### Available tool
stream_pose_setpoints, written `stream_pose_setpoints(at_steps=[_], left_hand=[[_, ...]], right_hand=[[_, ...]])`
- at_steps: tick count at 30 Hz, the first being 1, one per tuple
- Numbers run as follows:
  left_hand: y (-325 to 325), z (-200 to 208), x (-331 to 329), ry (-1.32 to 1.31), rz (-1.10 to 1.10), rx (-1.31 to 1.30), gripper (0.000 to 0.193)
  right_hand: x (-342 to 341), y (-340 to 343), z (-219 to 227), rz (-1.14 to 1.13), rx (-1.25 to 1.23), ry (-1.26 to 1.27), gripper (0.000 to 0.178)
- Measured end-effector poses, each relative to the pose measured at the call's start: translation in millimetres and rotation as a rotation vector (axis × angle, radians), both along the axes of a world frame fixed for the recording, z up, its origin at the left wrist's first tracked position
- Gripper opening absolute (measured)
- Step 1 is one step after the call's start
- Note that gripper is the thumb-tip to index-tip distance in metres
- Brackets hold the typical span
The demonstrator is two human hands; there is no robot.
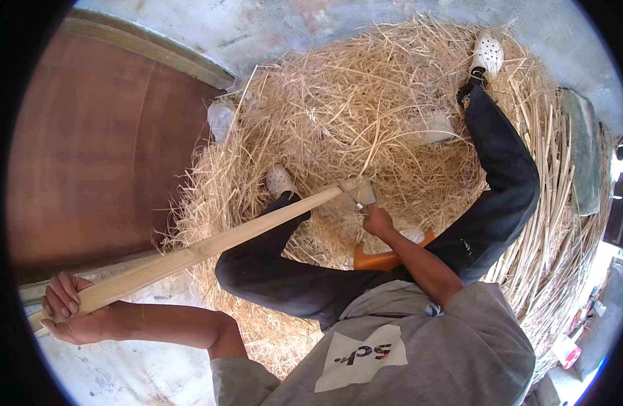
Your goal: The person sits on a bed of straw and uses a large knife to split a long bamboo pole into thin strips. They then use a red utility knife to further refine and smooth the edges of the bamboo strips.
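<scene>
Long pale-tan flat strip of split bamboo or wood [203, 250], held slantwise over the left leg between two bare hands.
Its near end is wrapped by the left hand [88, 329] at lower left, thumb below and fingers curled over the top; its far end reaches a greyish block [367, 194] amid a heap of dry golden straw [352, 101]. There the right hand [377, 221] is closed around the mostly hidden handle of a thin-bladed metal tool [359, 206], its blade crossing the strip's tip; whether it touches, I cannot tell. Behind the right wrist sits a curved orange seat [376, 260], between black-trousered legs [504, 166].
</scene>
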State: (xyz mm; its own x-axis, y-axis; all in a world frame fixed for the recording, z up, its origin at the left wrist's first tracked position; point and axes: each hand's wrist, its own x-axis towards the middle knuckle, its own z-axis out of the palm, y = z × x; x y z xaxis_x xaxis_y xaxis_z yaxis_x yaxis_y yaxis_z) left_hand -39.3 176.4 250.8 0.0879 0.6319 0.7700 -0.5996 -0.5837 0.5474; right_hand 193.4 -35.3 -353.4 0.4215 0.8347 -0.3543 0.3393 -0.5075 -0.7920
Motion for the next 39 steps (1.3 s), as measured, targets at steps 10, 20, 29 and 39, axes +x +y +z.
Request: stream_pose_setpoints(at_steps=[10,20,29,39], left_hand=[[4.0,-3.1,16.4,-0.049,0.113,0.008,0.024],[4.1,-5.9,11.4,-0.07,0.06,-0.03,0.024],[4.4,-5.3,20.3,-0.059,-0.002,0.026,0.022],[10.9,2.4,-6.3,-0.016,-0.155,0.047,0.012]], right_hand=[[-2.5,0.0,0.2,-0.107,-0.04,-0.008,0.027],[-9.1,9.2,72.8,0.05,0.08,-0.05,0.033],[-6.7,4.4,12.8,-0.033,-0.022,0.023,0.032],[-34.7,24.1,167.4,0.146,0.366,0.094,0.038]])
